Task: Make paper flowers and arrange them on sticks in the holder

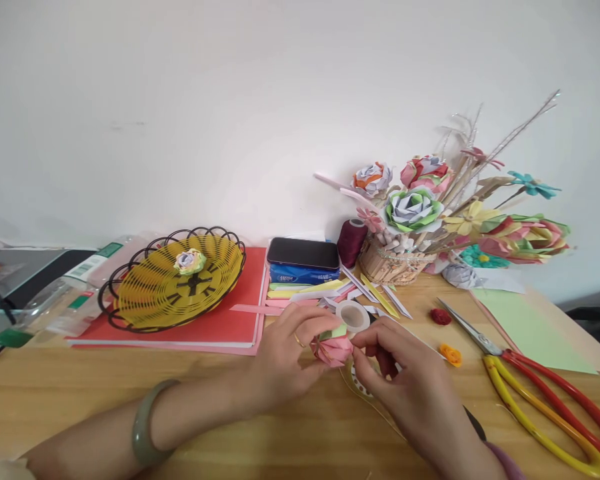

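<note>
Between my two hands, above the wooden table, is a folded paper flower in pink with a green patch on top. My left hand curls its thumb and fingers around the flower's left side. At its right edge, my right hand pinches with thumb and forefinger against the pink paper. Whether a thread or only paper sits in that pinch is too small to tell. A roll of tape lies just behind the flower, and folded paper strips are strewn behind my hands.
A yellow woven basket holding a small paper flower rests on red paper at left. Scissors lie at right. Behind stand a phone on a blue pack, a thread spool and a basket of paper flowers.
</note>
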### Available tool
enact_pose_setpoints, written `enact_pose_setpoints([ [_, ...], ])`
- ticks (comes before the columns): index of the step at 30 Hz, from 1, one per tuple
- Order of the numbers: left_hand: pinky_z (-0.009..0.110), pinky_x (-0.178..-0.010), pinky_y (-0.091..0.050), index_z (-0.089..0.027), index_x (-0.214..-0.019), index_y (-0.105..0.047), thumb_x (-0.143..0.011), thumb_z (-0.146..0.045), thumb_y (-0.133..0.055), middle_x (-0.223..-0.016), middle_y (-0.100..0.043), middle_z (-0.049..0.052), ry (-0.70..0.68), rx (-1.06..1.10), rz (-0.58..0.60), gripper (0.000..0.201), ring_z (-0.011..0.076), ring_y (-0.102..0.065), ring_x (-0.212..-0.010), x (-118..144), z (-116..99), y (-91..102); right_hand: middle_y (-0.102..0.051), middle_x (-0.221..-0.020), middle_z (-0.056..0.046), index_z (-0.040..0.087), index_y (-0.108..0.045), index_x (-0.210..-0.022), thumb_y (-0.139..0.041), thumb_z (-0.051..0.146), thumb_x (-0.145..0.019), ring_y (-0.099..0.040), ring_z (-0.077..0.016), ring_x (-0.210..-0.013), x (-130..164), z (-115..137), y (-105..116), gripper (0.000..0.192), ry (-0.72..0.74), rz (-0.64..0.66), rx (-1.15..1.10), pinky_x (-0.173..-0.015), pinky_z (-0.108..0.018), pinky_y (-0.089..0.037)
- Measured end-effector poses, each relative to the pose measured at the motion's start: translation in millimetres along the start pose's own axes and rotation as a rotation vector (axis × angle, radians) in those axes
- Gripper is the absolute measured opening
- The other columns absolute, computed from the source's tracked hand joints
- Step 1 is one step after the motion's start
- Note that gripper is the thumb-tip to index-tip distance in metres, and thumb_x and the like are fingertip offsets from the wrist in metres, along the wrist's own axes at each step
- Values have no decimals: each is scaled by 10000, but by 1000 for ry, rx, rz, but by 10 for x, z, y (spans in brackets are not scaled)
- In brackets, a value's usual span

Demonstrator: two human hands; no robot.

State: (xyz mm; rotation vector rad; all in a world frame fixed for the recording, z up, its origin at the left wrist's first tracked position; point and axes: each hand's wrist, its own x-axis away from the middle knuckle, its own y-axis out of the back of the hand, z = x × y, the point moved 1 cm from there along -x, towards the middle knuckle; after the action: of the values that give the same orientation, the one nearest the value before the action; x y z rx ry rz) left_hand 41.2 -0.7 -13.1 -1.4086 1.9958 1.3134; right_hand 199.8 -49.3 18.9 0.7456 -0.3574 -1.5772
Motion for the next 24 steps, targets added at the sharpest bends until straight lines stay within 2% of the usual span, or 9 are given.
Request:
enact_pose_setpoints([
  [2,302,-746,-481,-200,-1072,-501,-765,-178,-584,-985,-615,75,-61,-66,-58,318,173,-563,-897,14,7,-17,-486,-622,0,204,-624,-715,-523,214,-765,-417,-114,-510,31,-3,-25,113,88,-45,39,-482,-250,-338],
  [3,296,-732,-480,-196,-1068,-500,-761,-159,-579,-980,-617,75,-79,-93,-77,319,170,-565,-882,19,9,-24,-488,-623,-1,205,-630,-728,-521,228,-775,-424,-116,-516,35,-3,-30,120,82,-27,17,-480,-248,-341],
  [8,274,-683,-475,-198,-1047,-493,-755,-143,-580,-952,-636,69,-118,-140,-122,309,163,-575,-838,27,14,-35,-509,-619,-1,191,-617,-666,-546,314,-741,-442,-123,-560,-26,28,-2,161,-181,169,-273,-500,-239,-360],
  [11,268,-658,-466,-206,-1058,-486,-768,-136,-560,-948,-648,67,-155,-152,-140,307,160,-588,-821,27,22,-33,-531,-625,-1,178,-633,-658,-574,377,-701,-445,-123,-578,-60,56,15,212,-287,252,-374,-524,-240,-364],
  [14,269,-644,-455,-208,-1072,-482,-776,-135,-551,-937,-662,68,-185,-179,-140,312,158,-597,-797,30,31,-36,-567,-662,-12,177,-666,-705,-586,413,-678,-469,-134,-609,-80,84,25,251,-339,276,-390,-551,-248,-371],
  [18,262,-609,-436,-202,-1045,-491,-787,-157,-553,-917,-679,66,-206,-220,-148,270,152,-591,-749,37,25,-42,-596,-675,-14,176,-666,-680,-615,404,-646,-492,-138,-629,-97,106,29,236,-395,296,-439,-569,-250,-380],
  [24,249,-592,-427,-196,-1019,-509,-792,-158,-544,-894,-688,56,-239,-272,-143,233,139,-568,-720,45,25,-45,-604,-664,4,181,-666,-665,-619,349,-671,-493,-119,-610,-91,36,0,175,-367,345,-484,-561,-234,-378],
])
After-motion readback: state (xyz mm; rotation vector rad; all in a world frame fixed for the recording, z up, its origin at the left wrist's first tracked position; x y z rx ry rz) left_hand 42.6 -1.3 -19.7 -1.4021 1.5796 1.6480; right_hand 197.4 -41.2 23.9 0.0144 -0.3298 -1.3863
